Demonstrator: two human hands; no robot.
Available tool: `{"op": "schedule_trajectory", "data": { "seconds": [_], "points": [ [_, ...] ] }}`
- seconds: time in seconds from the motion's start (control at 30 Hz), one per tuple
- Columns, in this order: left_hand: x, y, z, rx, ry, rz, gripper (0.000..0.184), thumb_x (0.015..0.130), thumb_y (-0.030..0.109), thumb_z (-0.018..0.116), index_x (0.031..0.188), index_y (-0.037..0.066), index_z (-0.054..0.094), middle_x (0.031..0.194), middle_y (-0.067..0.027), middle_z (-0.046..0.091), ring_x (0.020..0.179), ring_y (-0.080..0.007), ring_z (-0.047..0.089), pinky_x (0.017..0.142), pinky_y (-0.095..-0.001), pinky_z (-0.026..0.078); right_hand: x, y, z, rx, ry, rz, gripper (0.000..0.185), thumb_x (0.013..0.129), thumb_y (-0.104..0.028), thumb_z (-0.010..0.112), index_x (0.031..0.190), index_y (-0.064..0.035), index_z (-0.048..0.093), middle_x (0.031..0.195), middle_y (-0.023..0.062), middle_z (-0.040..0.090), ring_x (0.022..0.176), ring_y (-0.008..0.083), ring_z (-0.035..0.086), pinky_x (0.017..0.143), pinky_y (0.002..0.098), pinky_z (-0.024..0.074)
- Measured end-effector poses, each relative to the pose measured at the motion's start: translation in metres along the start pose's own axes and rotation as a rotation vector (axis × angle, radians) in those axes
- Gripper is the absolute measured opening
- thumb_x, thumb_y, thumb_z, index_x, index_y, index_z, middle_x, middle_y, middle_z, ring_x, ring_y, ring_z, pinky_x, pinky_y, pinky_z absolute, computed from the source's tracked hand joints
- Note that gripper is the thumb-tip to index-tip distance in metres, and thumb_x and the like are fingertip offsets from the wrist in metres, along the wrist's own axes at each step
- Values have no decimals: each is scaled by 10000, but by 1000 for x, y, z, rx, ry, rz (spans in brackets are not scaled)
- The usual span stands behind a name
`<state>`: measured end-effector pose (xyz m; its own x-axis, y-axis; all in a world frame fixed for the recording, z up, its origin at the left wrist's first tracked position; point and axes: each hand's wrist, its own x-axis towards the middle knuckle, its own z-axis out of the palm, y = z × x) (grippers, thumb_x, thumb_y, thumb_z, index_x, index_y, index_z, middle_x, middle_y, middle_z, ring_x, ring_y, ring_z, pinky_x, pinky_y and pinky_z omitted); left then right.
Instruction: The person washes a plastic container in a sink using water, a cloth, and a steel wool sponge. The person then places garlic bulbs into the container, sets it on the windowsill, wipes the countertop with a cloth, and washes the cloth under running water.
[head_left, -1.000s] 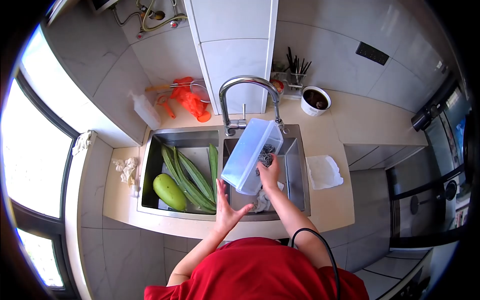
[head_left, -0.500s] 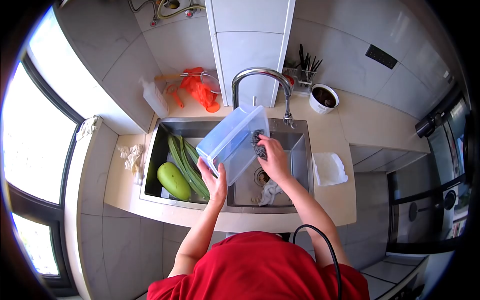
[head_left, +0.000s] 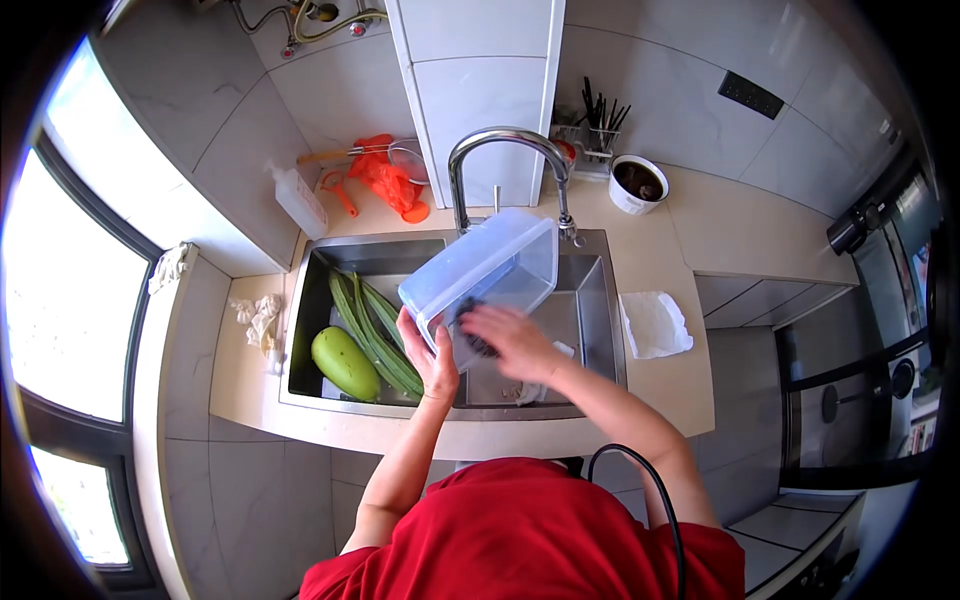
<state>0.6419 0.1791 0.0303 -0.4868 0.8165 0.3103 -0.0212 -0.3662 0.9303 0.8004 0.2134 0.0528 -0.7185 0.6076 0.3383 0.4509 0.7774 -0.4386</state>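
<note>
A clear plastic container (head_left: 525, 262) is tilted on its side over the sink (head_left: 612, 330), its open face toward me. My left hand (head_left: 432, 362) grips its lower left corner, thumb and fingers on either side of the wall. Inside the container, my right hand (head_left: 510, 343) presses a dark steel-wool scrubber (head_left: 474, 330) near the lower left end; the fingers are slightly blurred. A green gourd (head_left: 345, 364) and several long ridged green loofahs (head_left: 372, 338) lie in the sink's left basin. A pale cloth (head_left: 531, 393) in the right basin is partly hidden by my right arm.
The curved faucet (head_left: 510, 135) rises behind the container. On the counter are a white tub (head_left: 638, 185) with dark contents, a white tray (head_left: 656, 324), a plastic bottle (head_left: 298, 203), a red bag (head_left: 384, 175), an orange peeler (head_left: 340, 192) and a chopstick holder (head_left: 602, 140).
My right hand has moved the scrubber left and downward, from the container's right side to its lower left end. The container has shifted slightly right, still in my left hand.
</note>
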Motion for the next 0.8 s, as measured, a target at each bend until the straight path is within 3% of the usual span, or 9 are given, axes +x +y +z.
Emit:
{"op": "schedule_trajectory", "data": {
  "seconds": [0.1, 0.17, 0.27, 0.4, 0.47, 0.57, 0.67, 0.8],
  "points": [
    [0, 11, 1, -31, -9, 21, 704, 799, 369, 621, 1285, -44, 322, 1165, -139, 432, 1076, -209, 437, 931, -344, 354, -13, 42, -15, -111, 41, 76, 602, 624, 41, 617, 1204, -60, 493, 1293, 103, 481, 1240, 279, 413, 1039, 426, 308],
    [0, 17, 0, 139, -53, 67, 714, 796, 377, 625, 1287, -43, 322, 1167, -135, 426, 1069, -207, 434, 920, -338, 357, -18, 54, -21, -73, 60, 210, 597, 631, 40, 616, 1207, -54, 493, 1306, 104, 468, 1237, 285, 414, 1033, 413, 322],
    [2, 18, 6, 154, -59, 93, 715, 795, 374, 626, 1291, -40, 320, 1160, -132, 425, 1056, -206, 440, 909, -332, 364, -18, 34, -3, -130, 144, 182, 591, 631, 36, 622, 1202, -46, 491, 1292, 114, 476, 1220, 298, 425, 1021, 401, 343],
    [-4, -6, 9, 16, -14, -10, 674, 802, 335, 615, 1283, -41, 329, 1165, -134, 438, 1043, -200, 458, 909, -329, 366, -3, -37, 15, 202, 133, 86, 568, 613, 27, 633, 1162, -42, 508, 1227, 113, 509, 1173, 308, 451, 990, 402, 378],
    [-4, 6, 10, -82, -22, -24, 654, 809, 312, 604, 1284, -41, 325, 1175, -132, 444, 1059, -196, 460, 913, -330, 370, -2, -46, 9, 185, 147, 47, 517, 620, 35, 626, 1122, -49, 536, 1221, 104, 519, 1178, 300, 453, 984, 398, 382],
    [-4, -4, 6, -46, -53, 12, 640, 824, 295, 592, 1292, -40, 312, 1181, -134, 445, 1083, -201, 459, 928, -339, 367, -13, -7, 1, 56, 100, -12, 485, 626, 55, 614, 1094, -58, 556, 1210, 95, 531, 1188, 291, 451, 982, 393, 382],
    [-3, -2, 0, -21, -59, 34, 640, 827, 288, 600, 1294, -39, 309, 1186, -130, 441, 1101, -205, 453, 949, -342, 356, -29, 51, -11, -128, 134, 90, 463, 652, 49, 605, 1099, -66, 566, 1237, 90, 523, 1192, 285, 453, 1000, 394, 375],
    [0, 7, 5, -21, -50, -37, 632, 822, 282, 619, 1281, -40, 329, 1194, -119, 426, 1110, -205, 441, 966, -339, 343, -27, 39, -1, -82, 127, 195, 476, 650, 39, 620, 1111, -58, 553, 1233, 101, 520, 1190, 299, 452, 1010, 404, 367]
  ]
}}
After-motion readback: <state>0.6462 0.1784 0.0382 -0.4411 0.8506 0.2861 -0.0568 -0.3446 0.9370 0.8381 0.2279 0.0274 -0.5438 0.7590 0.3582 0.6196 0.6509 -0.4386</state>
